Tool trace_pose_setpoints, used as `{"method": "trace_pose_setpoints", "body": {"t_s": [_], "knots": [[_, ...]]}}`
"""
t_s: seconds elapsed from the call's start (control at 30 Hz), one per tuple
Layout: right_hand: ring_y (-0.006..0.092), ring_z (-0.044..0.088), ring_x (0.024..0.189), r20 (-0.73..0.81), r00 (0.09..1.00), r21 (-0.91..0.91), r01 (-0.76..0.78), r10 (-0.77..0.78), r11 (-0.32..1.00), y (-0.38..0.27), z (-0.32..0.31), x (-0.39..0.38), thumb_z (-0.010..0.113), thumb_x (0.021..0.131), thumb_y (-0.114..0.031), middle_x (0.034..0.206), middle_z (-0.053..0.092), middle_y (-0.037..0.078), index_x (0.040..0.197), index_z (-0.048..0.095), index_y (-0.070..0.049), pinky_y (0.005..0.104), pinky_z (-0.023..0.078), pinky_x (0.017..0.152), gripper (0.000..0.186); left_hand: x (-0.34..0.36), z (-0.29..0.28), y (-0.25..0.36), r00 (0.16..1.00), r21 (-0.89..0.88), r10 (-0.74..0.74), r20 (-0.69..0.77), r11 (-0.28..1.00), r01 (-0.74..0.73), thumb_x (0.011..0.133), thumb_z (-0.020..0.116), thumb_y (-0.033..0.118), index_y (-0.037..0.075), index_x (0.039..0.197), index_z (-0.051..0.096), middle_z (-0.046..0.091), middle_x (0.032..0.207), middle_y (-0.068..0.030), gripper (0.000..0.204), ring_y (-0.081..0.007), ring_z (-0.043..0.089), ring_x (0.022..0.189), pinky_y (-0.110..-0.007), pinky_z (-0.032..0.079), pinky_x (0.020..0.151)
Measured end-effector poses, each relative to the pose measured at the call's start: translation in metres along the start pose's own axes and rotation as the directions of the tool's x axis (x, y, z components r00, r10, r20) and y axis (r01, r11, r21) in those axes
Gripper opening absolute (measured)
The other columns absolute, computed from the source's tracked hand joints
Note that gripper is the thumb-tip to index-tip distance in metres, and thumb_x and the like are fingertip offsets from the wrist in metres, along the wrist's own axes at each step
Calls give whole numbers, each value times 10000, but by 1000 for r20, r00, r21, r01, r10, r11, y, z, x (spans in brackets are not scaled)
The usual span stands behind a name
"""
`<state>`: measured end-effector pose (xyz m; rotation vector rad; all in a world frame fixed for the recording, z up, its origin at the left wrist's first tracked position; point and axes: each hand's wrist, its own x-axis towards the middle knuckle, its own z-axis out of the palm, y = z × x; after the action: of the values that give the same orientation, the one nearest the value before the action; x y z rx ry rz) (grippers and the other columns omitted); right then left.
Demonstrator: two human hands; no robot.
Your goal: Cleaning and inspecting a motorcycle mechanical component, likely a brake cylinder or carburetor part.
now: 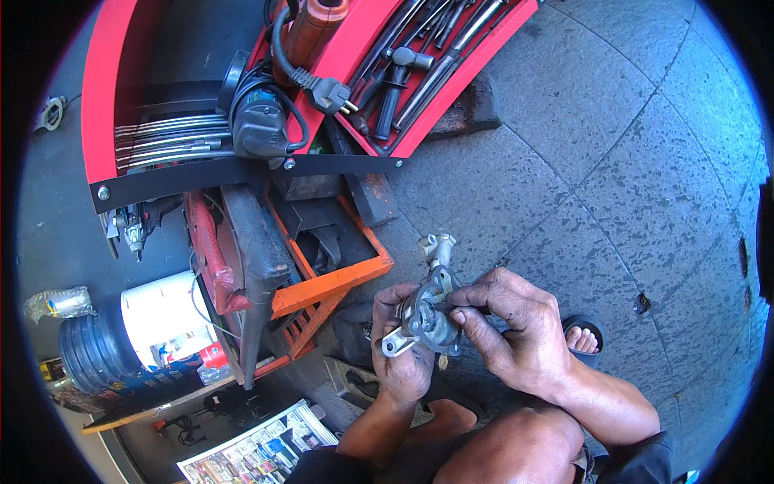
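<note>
Blue plastic ribs catch our eye at the far left, where a water jug (95, 348) lies beside a white bucket (164, 316), with a crumpled clear bottle (56, 302) just above them. Below these we see a printed leaflet (256, 452) on the ground. Moving right, a red tool cabinet (145, 89) stands open, a black power tool (262, 121) resting on it with its cord and plug (332, 95) trailing toward a red tray of hand tools (427, 64). Under the cabinet sits an orange metal frame (334, 278).

Near the middle, we hold a grey cast-metal engine part (427, 319) up over the grey stone paving (613, 177), between both hands and above our knees. Our left hand (401, 355) wraps it from below, fingers curled closed around its lower body, a short tube end sticking out beside the thumb. Our right hand (508, 323) comes in from the right, thumb and forefinger pinching at the part's middle, the other fingers bent loosely behind. The part's pale upper neck rises clear of both hands. Further right, a foot in a dark sandal (582, 337) rests on the paving.
</note>
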<state>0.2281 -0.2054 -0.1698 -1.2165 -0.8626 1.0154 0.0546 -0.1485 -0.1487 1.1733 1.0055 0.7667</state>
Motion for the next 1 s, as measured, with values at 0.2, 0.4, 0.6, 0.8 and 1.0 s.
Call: {"method": "trace_pose_setpoints", "body": {"t_s": [0.2, 0.4, 0.6, 0.8, 1.0], "knots": [[323, 676, 773, -35, 998, -33, 55, -56, 998, 4, 4, 1, 736, 866, -40, 839, 651, 148, 1018, 730, -14, 418, 546, 706, 155, -1, 2, 1, 1000, 34, 9, -29, 999, -8, 1029, 570, 489, -20, 1354, 429, 612, 1236, -145, 620, -211, 629, 1148, -375, 515, 1012], [336, 663, 789, -58, 992, -53, 112, -115, 992, 7, 6, 1, 745, 852, -54, 844, 642, 141, 1019, 726, -25, 432, 537, 721, 170, -1, 7, 3, 997, 60, 73, -24, 996, -71, 1022, 594, 465, -20, 1353, 433, 648, 1211, -150, 610, -206, 652, 1115, -370, 517, 1003], [323, 653, 800, -59, 980, -106, 181, -188, 978, 9, 8, 1, 756, 836, -56, 860, 622, 127, 1026, 720, -29, 422, 530, 727, 196, -1, 6, 4, 996, 97, 90, 11, 991, -91, 1003, 618, 507, -17, 1347, 440, 645, 1227, -155, 652, -203, 650, 1124, -361, 518, 998], [304, 636, 781, -37, 951, -224, 292, -308, 930, 10, 9, 0, 761, 774, -50, 854, 582, 117, 1024, 710, -16, 416, 525, 719, 258, -1, 5, 2, 986, 143, 163, 39, 976, -167, 1049, 551, 475, -22, 1308, 471, 604, 1216, -145, 567, -193, 634, 1085, -345, 514, 960], [310, 623, 796, 9, 941, -236, 331, -338, 914, 8, 8, -1, 738, 713, -71, 871, 564, 122, 1040, 687, -17, 415, 523, 717, 336, 0, 3, 1, 978, 186, 195, 72, 961, -205, 1070, 503, 477, -20, 1291, 483, 569, 1217, -148, 544, -199, 609, 1091, -352, 498, 967]]}}
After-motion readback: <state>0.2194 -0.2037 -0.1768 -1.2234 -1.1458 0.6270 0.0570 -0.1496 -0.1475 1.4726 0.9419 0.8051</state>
